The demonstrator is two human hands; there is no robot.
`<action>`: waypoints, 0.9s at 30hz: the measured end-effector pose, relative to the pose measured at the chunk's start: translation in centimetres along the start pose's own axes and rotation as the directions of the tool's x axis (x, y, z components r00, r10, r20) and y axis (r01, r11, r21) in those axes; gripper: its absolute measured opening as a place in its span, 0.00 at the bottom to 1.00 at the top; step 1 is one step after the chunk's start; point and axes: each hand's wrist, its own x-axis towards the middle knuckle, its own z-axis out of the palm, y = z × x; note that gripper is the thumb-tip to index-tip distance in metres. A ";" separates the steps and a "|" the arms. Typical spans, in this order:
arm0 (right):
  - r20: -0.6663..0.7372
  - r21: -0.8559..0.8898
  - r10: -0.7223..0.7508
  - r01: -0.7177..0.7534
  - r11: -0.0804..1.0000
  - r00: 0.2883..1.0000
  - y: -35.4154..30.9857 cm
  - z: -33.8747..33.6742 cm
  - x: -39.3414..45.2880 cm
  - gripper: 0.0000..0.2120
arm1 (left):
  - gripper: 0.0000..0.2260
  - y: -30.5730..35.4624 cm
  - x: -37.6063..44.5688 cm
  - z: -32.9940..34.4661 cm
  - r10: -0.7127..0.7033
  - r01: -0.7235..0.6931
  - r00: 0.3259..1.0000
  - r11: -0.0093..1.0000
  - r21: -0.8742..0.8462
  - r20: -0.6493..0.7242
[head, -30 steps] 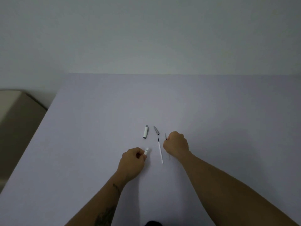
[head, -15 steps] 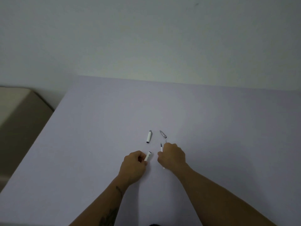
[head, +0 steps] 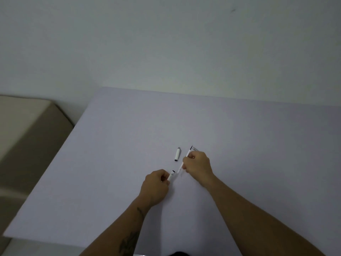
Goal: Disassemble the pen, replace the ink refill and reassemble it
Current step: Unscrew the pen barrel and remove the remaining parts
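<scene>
The right hand (head: 198, 166) was closed in a pinch around a thin white ink refill (head: 184, 160), its fingers curled over the middle of the rod so that only the two ends showed: the dark writing tip up beyond the knuckles, the plain tail pointing down and to the left. That tail lay just beside the dark open mouth of the white pen barrel (head: 171, 176), which the left hand (head: 156, 185) gripped in a loose fist, the open end poking out between thumb and forefinger. Whether the tail had entered the mouth could not be told; it looked near but apart.

The step in hand appeared to be feeding the refill into the barrel. To do it well, the barrel would want holding steady and tilted so that its bore lined up with the rod — the two looked roughly in line, not quite on one axis. A grip nearer the tail would likely stiffen so slender a piece and keep it from bowing as it goes in; a gentle slide, no forcing.

Further out, the white cap (head: 177, 154) lay by itself on the pale table (head: 120, 145), just left of the refill's upper end. Beyond the right knuckles a small grey piece (head: 195, 149) — probably the pen's tip section — lay on the table, partly hidden and too small to be sure of.
</scene>
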 end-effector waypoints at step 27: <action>0.218 0.138 0.029 -0.060 0.989 0.976 0.4 -1.3 1.6 0.02 | 0.03 2.1 2.5 0.3 0.067 -0.068 0.997 0.996 -0.058 -0.031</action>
